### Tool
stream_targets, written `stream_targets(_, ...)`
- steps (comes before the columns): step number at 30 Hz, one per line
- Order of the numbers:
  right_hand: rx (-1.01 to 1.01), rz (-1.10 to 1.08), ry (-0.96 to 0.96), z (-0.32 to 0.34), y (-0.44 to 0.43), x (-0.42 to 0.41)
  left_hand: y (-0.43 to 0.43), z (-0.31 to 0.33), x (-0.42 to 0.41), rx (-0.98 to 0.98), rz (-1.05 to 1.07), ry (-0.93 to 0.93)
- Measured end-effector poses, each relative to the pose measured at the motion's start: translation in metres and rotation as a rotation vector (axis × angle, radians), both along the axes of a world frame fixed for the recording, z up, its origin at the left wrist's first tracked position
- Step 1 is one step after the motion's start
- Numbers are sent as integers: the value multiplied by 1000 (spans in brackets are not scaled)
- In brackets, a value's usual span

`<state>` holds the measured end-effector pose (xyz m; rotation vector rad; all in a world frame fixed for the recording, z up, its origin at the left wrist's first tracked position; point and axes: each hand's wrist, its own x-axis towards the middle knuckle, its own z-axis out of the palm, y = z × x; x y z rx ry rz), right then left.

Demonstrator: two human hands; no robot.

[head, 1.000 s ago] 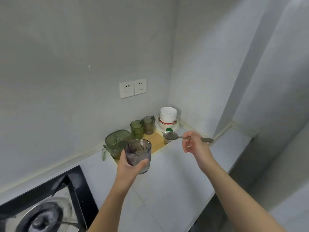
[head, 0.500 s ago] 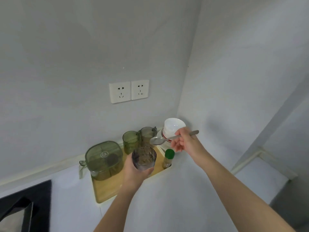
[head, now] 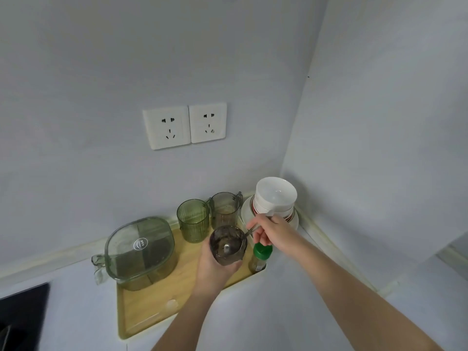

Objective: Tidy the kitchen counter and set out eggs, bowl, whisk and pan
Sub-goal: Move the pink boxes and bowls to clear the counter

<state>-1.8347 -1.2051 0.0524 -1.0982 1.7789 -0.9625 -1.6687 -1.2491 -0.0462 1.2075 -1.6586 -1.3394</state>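
At centre frame the left hand [head: 211, 268] wraps its fingers and thumb round a smoky grey cup [head: 235, 243] from below and holds it upright over the right part of a wooden tray [head: 149, 310]. Whether the cup's base touches the tray cannot be told, as the hand hides it. A metal spoon [head: 227, 248] stands in the cup with its bowl end down. Its handle leans over the rim up and to the right, into the right hand [head: 273, 230]. That hand pinches the handle's end between thumb and curled fingers, just right of the cup.

Just below the right hand, at the tray's right corner, stands a small bottle [head: 260, 257] with a green cap. Its base is cut off by the edge of the counter [head: 278, 312].

The bowls [head: 275, 196], white and stacked, sit right of centre in the wall corner, on a white plate [head: 246, 214] just behind the right hand. Left of them, along the tray's back edge, a grey jug [head: 225, 210] and a ribbed green cup [head: 193, 220] stand side by side, just behind the held cup. A green box [head: 140, 249] with a clear lid fills the tray's left part.

Two white sockets [head: 184, 126] are on the wall above centre. A black stove [head: 21, 312] shows at the lower left edge.
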Motion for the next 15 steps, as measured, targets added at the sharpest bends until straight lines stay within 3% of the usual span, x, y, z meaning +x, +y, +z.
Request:
stream_targets(10,2,20,211,-9,-4,-13,-11,-22,-17,-40,-5,-40)
stream_targets(15,-31,-67,170,-21,-2,-25,-15,-26,-27,-38,-16,-36)
